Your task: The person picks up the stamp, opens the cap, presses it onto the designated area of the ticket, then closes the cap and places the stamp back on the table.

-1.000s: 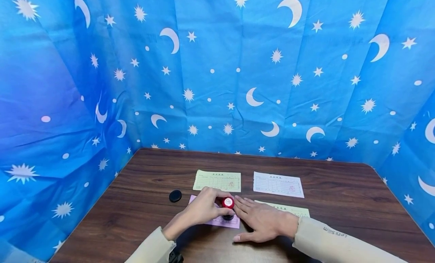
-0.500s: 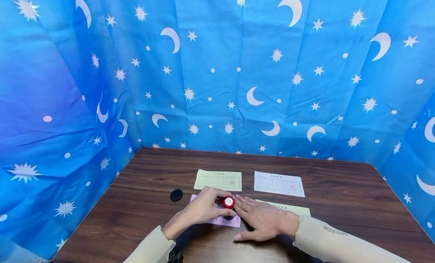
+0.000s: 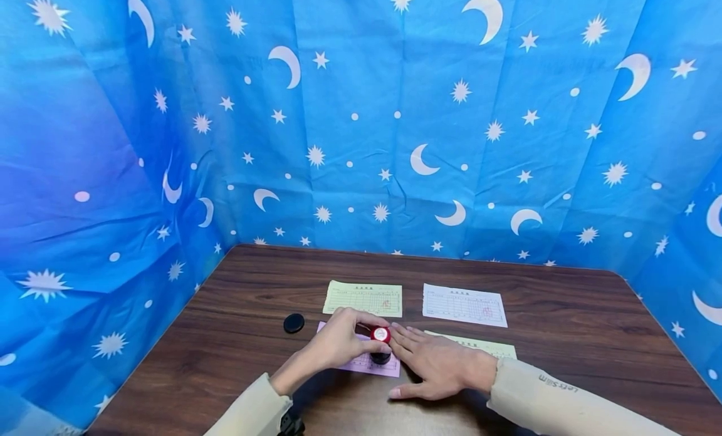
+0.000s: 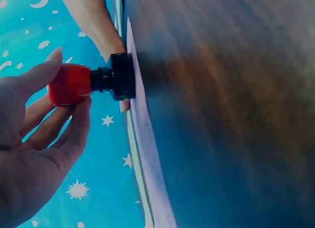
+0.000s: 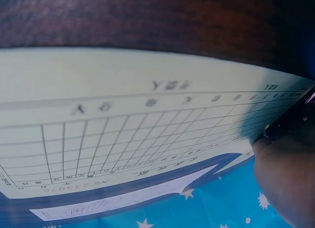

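My left hand (image 3: 340, 341) grips a stamp (image 4: 70, 85) by its red knob, thumb on one side and fingers on the other. The stamp stands upright, its black base (image 4: 123, 76) right at the surface of a pink slip (image 3: 388, 368) printed with a grid. Part of that slip is hidden under the left hand. My right hand (image 3: 431, 364) lies palm down with straight fingers, its fingertips at the slip's right edge close beside the stamp. Under and behind the right hand, a pale green form (image 3: 479, 344) is partly covered.
A round black cap (image 3: 294, 323) lies left of the pink slip. Farther back are a green slip (image 3: 352, 298) and a white slip (image 3: 451, 304), each with a red mark. The wooden table (image 3: 254, 279) ends at a blue star-and-moon curtain (image 3: 361, 141).
The head view has shifted slightly. My left thumb sits a little higher on the stamp, showing more of its black base. The right hand keeps its place.
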`<state>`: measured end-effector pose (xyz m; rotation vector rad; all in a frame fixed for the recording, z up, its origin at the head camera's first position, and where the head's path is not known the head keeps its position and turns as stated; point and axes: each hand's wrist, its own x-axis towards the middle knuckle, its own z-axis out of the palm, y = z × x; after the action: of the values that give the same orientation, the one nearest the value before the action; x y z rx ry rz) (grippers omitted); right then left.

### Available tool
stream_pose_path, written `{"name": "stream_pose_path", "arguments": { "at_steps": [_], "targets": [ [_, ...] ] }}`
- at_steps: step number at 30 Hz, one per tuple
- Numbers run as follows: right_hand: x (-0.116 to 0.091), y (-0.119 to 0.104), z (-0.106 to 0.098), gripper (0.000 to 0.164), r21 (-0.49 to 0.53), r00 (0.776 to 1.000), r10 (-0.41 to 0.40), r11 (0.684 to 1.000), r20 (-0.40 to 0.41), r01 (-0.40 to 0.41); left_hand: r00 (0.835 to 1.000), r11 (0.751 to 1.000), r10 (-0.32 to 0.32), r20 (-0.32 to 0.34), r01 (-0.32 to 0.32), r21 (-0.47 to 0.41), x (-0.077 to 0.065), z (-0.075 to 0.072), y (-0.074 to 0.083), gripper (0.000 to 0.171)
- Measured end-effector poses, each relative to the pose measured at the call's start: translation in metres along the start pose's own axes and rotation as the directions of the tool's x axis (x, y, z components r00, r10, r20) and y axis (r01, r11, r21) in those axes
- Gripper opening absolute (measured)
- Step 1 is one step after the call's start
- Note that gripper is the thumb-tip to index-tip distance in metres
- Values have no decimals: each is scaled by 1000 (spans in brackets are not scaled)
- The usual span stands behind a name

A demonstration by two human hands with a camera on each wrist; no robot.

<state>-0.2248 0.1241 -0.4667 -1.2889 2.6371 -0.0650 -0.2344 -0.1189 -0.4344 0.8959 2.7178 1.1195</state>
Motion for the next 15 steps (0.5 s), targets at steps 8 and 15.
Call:
{"name": "stream_pose_path", "arguments": {
  "at_steps": [8, 15],
  "targets": [
    [-1, 1, -1, 99, -8, 1000, -6, 1000, -2, 6, 1000, 1000, 13, 2, -13, 13, 1, 1, 0, 29],
    [-2, -1, -2, 99, 0, 1000, -10, 1000, -9, 10, 999, 998, 30, 28, -32, 50, 3, -1, -1, 28]
  ]
}}
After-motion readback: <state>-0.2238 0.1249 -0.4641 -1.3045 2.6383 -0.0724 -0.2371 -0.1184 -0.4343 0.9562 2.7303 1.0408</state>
